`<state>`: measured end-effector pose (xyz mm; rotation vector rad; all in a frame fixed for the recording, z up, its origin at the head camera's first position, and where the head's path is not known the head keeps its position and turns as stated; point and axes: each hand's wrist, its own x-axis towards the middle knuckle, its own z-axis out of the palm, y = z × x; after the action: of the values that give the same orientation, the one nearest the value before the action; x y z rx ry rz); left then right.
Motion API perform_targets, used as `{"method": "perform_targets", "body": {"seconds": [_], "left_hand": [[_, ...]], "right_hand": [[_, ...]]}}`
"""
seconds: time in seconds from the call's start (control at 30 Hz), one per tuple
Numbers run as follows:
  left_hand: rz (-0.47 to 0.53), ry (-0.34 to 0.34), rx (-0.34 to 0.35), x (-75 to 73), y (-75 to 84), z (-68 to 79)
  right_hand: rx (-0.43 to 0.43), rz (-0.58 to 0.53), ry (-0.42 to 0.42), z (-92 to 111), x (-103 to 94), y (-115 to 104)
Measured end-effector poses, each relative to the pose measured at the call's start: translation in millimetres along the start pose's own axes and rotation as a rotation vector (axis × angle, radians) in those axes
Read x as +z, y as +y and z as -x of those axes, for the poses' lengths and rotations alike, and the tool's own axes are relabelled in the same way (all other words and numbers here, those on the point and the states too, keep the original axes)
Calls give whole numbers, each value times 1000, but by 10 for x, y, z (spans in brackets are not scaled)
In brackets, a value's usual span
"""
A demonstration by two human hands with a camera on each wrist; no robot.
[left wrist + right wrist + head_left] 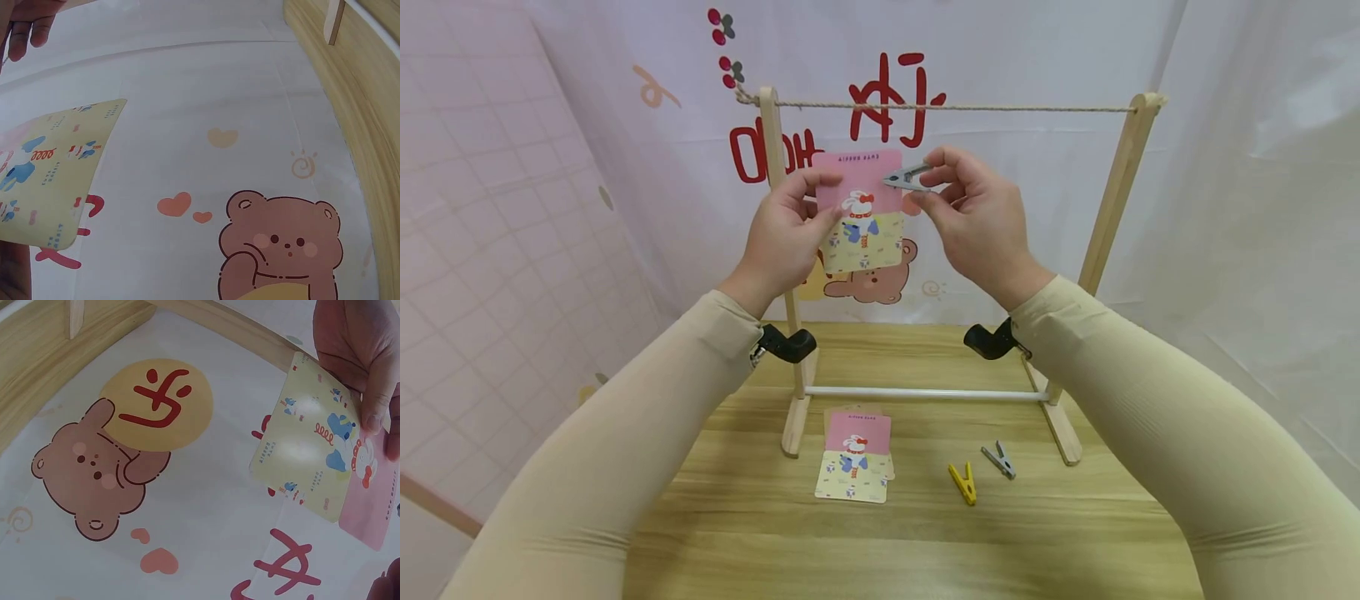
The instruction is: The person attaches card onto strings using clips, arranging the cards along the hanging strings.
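A pink and yellow card [871, 242] with a cartoon rabbit is pinched by its left edge in my left hand [782, 229], just below the rope. My right hand [985, 221] pinches the handles of a grey clothespin [898, 177]. The clothespin's tips overlap the card's right side in the head view; whether they touch it I cannot tell. In the right wrist view the left thumb lies across the card's face [300, 444]. The left wrist view catches the card's yellow end [56, 169] and some right fingers [30, 34].
A twine rope [1037, 108] is strung between the wooden posts [1108, 212] of a stand with a white lower bar [925, 392]. On the table lie a small stack of cards [852, 475], a yellow clothespin [962, 483] and another grey clothespin [999, 460]. A printed cloth [1037, 208] hangs behind.
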<state>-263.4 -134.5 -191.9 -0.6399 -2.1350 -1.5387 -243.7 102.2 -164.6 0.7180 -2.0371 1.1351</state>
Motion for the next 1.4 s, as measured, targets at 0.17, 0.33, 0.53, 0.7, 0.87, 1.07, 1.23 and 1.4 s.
{"method": "perform_targets", "body": {"seconds": [0.17, 0.33, 0.53, 0.7, 0.87, 1.07, 1.23, 1.4], "left_hand": [[-20, 4, 15, -8, 62, -34], [-36, 14, 8, -27, 112, -67], [-28, 23, -10, -30, 153, -104], [-24, 32, -16, -30, 173, -130], [-18, 41, -26, -26, 184, -141], [-31, 68, -42, -3, 203, -150], [-45, 92, -43, 37, 213, -154], [-64, 113, -15, 70, 225, -144]], "right_hand": [[-7, 21, 8, -86, -23, -72], [-12, 39, 11, -189, -42, -147], [-73, 92, 31, -310, -48, -198], [-117, 158, 63, -419, -45, -249], [-96, 204, 54, -529, -37, -325], [-97, 306, 17, -654, -25, -390], [-107, 371, -3, -733, -16, -409], [-85, 404, -25, -782, -4, -416]]}}
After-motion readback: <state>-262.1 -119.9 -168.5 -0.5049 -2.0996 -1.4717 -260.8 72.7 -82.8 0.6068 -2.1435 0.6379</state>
